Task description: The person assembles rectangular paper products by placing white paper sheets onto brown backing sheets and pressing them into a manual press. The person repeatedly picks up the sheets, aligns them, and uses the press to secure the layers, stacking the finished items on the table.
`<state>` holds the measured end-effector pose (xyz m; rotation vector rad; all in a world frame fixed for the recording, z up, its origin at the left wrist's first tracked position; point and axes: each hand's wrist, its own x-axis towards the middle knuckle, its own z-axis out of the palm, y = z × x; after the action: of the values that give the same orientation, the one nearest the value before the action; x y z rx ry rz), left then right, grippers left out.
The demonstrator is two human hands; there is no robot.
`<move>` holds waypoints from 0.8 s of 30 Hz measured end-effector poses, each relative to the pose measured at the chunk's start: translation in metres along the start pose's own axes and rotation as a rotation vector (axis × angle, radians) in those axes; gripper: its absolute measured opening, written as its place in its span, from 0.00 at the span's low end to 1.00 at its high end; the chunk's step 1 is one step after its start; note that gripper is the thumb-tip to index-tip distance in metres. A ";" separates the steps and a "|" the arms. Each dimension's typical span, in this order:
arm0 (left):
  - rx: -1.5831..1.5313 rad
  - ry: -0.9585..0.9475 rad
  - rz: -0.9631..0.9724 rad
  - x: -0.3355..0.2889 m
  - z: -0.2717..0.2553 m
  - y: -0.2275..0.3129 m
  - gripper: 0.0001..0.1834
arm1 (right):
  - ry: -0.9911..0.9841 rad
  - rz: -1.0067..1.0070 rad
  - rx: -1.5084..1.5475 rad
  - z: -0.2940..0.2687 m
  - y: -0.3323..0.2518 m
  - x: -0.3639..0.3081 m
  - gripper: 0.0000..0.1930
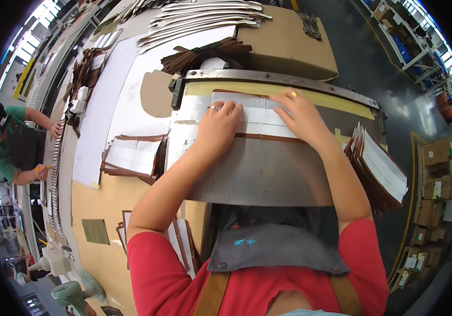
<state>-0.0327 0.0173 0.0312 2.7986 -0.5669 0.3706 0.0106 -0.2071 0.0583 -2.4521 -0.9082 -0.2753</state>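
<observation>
A flat brown leather-like panel with a white lining (pixel 255 117) lies across the metal bed (pixel 260 171) of a machine, close to its far bar. My left hand (pixel 218 125) rests on the panel's left part, fingers extended and a ring on one of them. At the other end, my right hand (pixel 304 118) touches the panel near its far right corner. Its fingers are apart and slightly blurred. Left of the bed is a stack of similar white-lined panels (pixel 136 155). Another such stack (pixel 378 166) sits tilted off the bed's right edge.
A metal bar (pixel 289 80) with bolts runs along the bed's far side. Beyond it are a bundle of brown strips (pixel 205 54), a cardboard box (pixel 284 45) and long pale strips (pixel 199 20). A co-worker (pixel 18 139) is at the far left table. Boxes (pixel 436 192) line the right.
</observation>
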 end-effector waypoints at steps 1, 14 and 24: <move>-0.025 -0.008 0.010 -0.002 -0.002 -0.001 0.17 | 0.037 -0.015 0.095 0.007 -0.006 0.014 0.13; 0.283 -0.048 -0.082 0.009 -0.001 -0.020 0.21 | 0.065 -0.182 -0.114 0.078 -0.018 0.053 0.07; 0.384 0.027 -0.092 0.005 0.007 -0.012 0.21 | -0.015 -0.096 -0.185 0.023 0.011 0.014 0.05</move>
<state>-0.0220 0.0246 0.0239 3.1643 -0.3924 0.5487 0.0281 -0.1944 0.0394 -2.5849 -1.0512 -0.3911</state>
